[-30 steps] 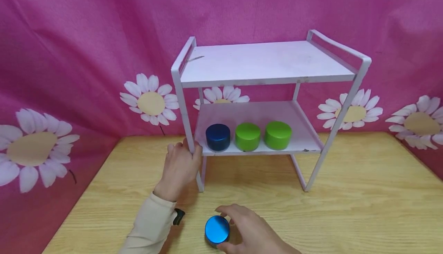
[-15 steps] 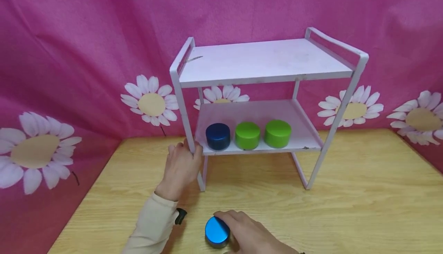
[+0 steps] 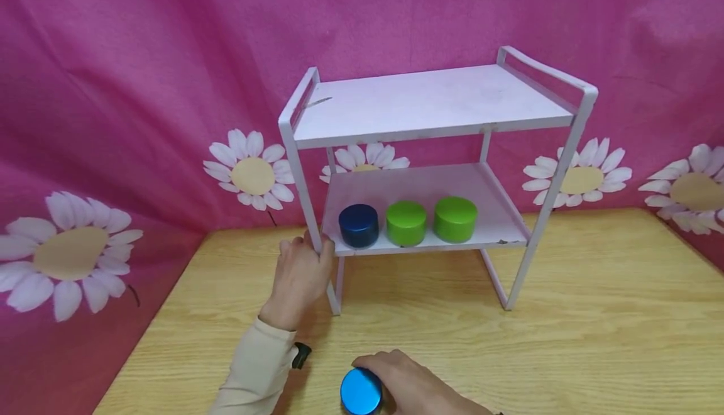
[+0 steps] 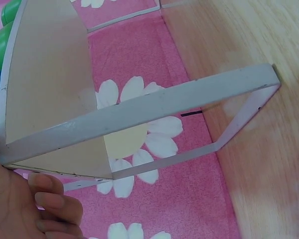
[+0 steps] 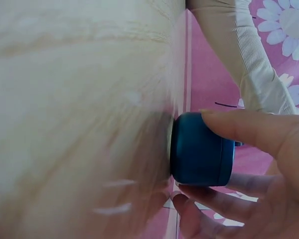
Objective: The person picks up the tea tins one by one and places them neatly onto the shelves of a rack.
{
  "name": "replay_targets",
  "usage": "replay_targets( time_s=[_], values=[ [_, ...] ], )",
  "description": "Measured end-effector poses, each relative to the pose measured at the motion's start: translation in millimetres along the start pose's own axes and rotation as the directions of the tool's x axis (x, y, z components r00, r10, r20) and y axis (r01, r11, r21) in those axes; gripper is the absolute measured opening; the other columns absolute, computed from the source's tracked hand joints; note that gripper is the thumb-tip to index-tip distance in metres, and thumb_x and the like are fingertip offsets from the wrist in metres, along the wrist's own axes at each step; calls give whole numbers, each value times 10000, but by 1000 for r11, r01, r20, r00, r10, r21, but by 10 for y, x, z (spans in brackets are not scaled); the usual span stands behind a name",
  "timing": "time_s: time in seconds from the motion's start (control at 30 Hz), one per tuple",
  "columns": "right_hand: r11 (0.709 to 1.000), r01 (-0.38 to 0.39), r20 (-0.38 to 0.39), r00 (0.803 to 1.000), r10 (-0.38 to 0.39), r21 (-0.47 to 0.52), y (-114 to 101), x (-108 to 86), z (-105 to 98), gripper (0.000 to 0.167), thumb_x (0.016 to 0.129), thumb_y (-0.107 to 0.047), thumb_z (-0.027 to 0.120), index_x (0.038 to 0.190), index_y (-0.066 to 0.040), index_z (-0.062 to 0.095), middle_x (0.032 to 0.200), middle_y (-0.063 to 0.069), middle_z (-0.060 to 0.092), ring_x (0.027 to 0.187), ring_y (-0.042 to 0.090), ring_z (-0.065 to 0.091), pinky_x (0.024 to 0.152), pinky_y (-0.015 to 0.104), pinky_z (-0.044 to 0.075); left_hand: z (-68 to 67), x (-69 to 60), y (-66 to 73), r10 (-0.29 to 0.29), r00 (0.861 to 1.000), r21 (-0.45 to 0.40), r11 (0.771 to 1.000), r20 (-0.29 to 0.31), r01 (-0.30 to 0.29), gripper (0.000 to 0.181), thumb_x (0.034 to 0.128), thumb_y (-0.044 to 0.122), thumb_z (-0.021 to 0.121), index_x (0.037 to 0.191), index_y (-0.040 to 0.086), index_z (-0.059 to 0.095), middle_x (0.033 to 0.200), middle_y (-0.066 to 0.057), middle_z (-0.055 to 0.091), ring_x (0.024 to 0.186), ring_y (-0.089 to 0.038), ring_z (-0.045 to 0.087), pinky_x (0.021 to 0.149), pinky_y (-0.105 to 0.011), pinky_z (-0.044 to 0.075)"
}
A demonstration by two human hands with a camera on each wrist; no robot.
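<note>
In the head view my left hand grips the left front leg of a white two-tier shelf rack at the level of its lower shelf. The left wrist view shows curled fingers beside that metal frame. My right hand holds a shiny blue round tin at the bottom of the head view. From the right wrist, the thumb presses one side of the blue tin and fingers lie along the opposite side. Whether its base touches the table I cannot tell.
On the lower shelf stand a dark blue round tin, a green tin and another green tin, side by side along the front edge. The rack stands on a wooden table before a pink daisy-print cloth.
My right hand's fingers have closed in on the blue tin, which has shifted slightly toward me. My left hand stays on the rack's leg. The head view has shifted a little.
</note>
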State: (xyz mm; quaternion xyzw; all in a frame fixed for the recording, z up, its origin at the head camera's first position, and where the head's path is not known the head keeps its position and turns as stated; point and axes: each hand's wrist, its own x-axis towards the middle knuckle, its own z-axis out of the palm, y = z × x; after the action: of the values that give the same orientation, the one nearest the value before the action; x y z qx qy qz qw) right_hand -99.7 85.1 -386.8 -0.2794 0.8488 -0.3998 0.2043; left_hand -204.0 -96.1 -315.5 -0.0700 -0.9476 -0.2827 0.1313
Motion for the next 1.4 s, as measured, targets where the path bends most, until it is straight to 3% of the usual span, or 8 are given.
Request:
replay_targets(
  time_s=[0.2, 0.47, 0.57, 0.87, 0.97, 1.13, 1.17, 1.4],
  values=[
    [999, 45, -5, 999, -45, 9, 47, 8, 4, 591, 776, -340, 797, 1277, -138, 557, 1156, -90, 583, 996, 85, 477, 855, 303, 470, 11, 26, -2, 24, 999, -6, 1000, -36, -24, 364, 979, 322, 353, 878, 34, 551, 712, -109, 530, 779, -337, 458, 604, -375, 386],
    [996, -39, -22, 999, 41, 84, 31, 19, 8, 577, 714, -284, 852, 1190, -109, 577, 1050, -58, 571, 934, 122, 514, 858, 368, 495, 9, 6, -3, 11, 1000, 1, 1000, 6, -11, 352, 982, 320, 353, 928, 33, 549, 695, -69, 529, 784, -300, 459, 631, -355, 366],
    [997, -52, -34, 998, 54, 65, 7, 17, -4, 561, 728, -264, 842, 1198, -106, 577, 1047, -59, 586, 927, 112, 529, 865, 366, 490, 9, 11, 4, 4, 1000, -8, 1000, 15, -4, 343, 978, 322, 353, 954, 40, 546, 717, -71, 534, 803, -300, 453, 642, -360, 366],
    [996, -65, -43, 997, 67, 54, -28, 14, -43, 534, 730, -232, 839, 1180, -107, 581, 1067, -65, 614, 933, 99, 559, 873, 373, 491, 6, 1, -3, 2, 1000, 2, 1000, 0, -2, 354, 977, 320, 342, 918, 44, 557, 719, -88, 537, 805, -320, 452, 627, -366, 380],
    [993, -93, -44, 994, 96, 69, 84, 44, -37, 540, 729, -290, 836, 1188, -163, 582, 1070, -90, 612, 938, 106, 564, 875, 407, 489, 4, -10, -9, -3, 1000, -2, 1000, -2, 3, 355, 977, 320, 340, 906, 47, 555, 720, -93, 534, 805, -320, 449, 625, -364, 378],
    [999, -7, -153, 988, 0, -49, 9, -40, -179, 516, 734, -345, 822, 1160, -178, 585, 1060, -104, 630, 945, 82, 584, 853, 355, 493, 11, -5, -13, 1, 1000, -2, 1000, 3, -1, 362, 981, 321, 333, 919, 41, 553, 710, -83, 520, 796, -305, 438, 632, -358, 358],
    [997, 18, -190, 981, -33, -80, -121, -97, -248, 502, 737, -307, 823, 1148, -139, 589, 1057, -79, 639, 947, 98, 593, 837, 347, 498, 12, -2, -13, 3, 1000, -1, 1000, 3, -3, 361, 981, 320, 331, 916, 41, 551, 707, -81, 517, 794, -305, 437, 633, -359, 356],
    [989, 73, -332, 937, -112, -129, -165, -169, -384, 491, 732, -269, 834, 1139, -133, 595, 1043, -64, 651, 919, 135, 604, 759, 344, 509, 11, -4, -13, 15, 1000, 8, 1000, -8, -15, 366, 981, 314, 323, 897, 40, 551, 692, -80, 514, 778, -313, 444, 638, -364, 353]
  ],
)
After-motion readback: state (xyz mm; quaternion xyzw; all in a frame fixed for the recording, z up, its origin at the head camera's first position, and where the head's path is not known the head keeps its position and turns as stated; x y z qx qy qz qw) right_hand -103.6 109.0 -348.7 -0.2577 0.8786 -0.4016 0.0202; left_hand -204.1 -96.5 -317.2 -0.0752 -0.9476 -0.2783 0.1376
